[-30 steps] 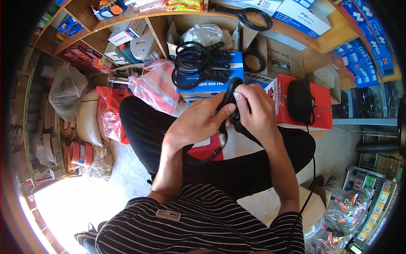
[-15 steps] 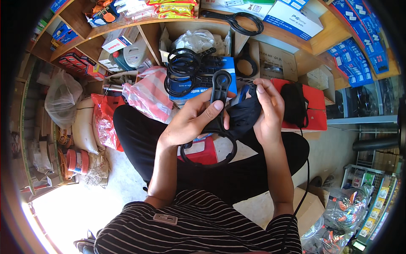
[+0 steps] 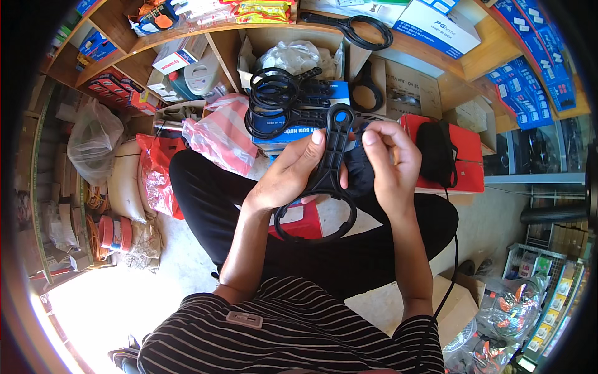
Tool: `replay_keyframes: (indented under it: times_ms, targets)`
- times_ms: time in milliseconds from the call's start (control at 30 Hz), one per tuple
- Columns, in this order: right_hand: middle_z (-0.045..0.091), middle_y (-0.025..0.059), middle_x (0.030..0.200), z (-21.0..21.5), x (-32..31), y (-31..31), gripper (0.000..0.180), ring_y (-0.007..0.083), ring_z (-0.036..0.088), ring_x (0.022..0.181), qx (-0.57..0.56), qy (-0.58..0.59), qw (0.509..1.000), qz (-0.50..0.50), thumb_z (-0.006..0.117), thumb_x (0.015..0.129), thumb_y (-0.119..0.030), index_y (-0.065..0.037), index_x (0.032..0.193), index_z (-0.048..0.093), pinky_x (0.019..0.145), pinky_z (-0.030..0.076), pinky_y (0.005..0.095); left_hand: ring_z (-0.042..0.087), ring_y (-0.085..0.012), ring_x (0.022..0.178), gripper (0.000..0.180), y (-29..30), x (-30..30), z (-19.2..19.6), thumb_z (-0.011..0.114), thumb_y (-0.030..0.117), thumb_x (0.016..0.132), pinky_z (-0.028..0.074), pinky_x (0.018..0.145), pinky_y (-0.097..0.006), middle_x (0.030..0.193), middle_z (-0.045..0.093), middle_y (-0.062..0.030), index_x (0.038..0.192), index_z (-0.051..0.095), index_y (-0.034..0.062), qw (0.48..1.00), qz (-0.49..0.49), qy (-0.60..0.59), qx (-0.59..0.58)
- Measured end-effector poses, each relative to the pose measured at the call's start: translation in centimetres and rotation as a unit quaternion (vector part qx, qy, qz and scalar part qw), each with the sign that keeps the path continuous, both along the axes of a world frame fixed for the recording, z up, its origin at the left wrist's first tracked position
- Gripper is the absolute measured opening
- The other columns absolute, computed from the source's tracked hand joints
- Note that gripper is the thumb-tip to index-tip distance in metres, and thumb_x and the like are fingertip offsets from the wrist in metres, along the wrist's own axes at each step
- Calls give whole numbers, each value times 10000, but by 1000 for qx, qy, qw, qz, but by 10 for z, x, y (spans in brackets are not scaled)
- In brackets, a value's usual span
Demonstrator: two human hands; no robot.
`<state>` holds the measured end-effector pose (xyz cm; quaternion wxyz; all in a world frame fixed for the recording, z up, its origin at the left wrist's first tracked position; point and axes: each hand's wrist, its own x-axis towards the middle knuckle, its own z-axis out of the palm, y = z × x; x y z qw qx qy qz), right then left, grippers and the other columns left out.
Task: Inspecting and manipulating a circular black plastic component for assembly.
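My left hand (image 3: 283,177) is closed around the handle of a black plastic ring wrench (image 3: 334,153), thumb along its side. The wrench's large ring hangs toward me over my lap, and its small looped end points away. Just right of the handle, my right hand (image 3: 395,165) pinches a bunched black cloth (image 3: 357,173), its fingertips partly hidden. Beyond my hands, several black ring wrenches (image 3: 269,115) are stacked on a blue box (image 3: 286,135). Another black ring wrench (image 3: 366,93) leans by a cardboard box.
A red box (image 3: 468,163) with a black pouch (image 3: 436,153) on it stands to the right. A wooden shelf (image 3: 218,31) with packaged goods curves along the far side, holding one more ring wrench (image 3: 367,32). Red and clear bags (image 3: 161,174) lie left.
The wrench has shifted slightly right and its handle tilts more to the right. My right hand's fingers have curled further, and the black cloth looks more bunched and lower.
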<state>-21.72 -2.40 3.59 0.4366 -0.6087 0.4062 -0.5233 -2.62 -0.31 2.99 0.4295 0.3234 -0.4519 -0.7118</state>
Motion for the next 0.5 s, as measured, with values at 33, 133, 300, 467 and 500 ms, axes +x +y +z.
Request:
replay_keyframes:
  times_ms: [33,133,300,467,500]
  targets:
    - [620,-1,827,4,5,2,95,47,556,673,7,-23,999,22,658,1025,-81,7,1040,626,593,422,213,577,-83,654,546,-1,0,-4,286,443,1149,491,638,-247,836,663,-44,1269,589,6,1000,-5,-1,19]
    - [618,29,785,1,13,2,94,61,589,576,17,-13,999,28,667,1014,-56,15,1043,613,494,420,231,501,-67,490,551,-5,-5,-9,271,449,1149,430,476,-241,791,647,-35,1111,620,24,999,5,1,35]
    - [659,123,843,-2,9,-4,130,259,660,681,-208,228,950,-43,731,906,7,-3,1016,662,604,509,353,544,-62,751,447,-7,-17,-22,357,340,1159,484,699,-258,856,603,-6,1049,635,8,983,126,-109,-81]
    - [687,160,910,-7,18,2,141,351,675,801,-216,245,944,-52,733,908,-18,-2,1027,660,714,540,389,508,-88,865,419,-1,-18,-15,387,344,1154,463,783,-268,911,592,-5,1081,612,-2,983,141,-110,-28]
    - [686,158,912,-8,19,2,138,330,676,792,-210,232,947,-67,731,917,-25,-2,1032,658,717,538,376,503,-87,859,439,-1,-17,-22,382,365,1152,460,768,-280,912,600,-18,1071,605,-5,978,134,-159,-28]
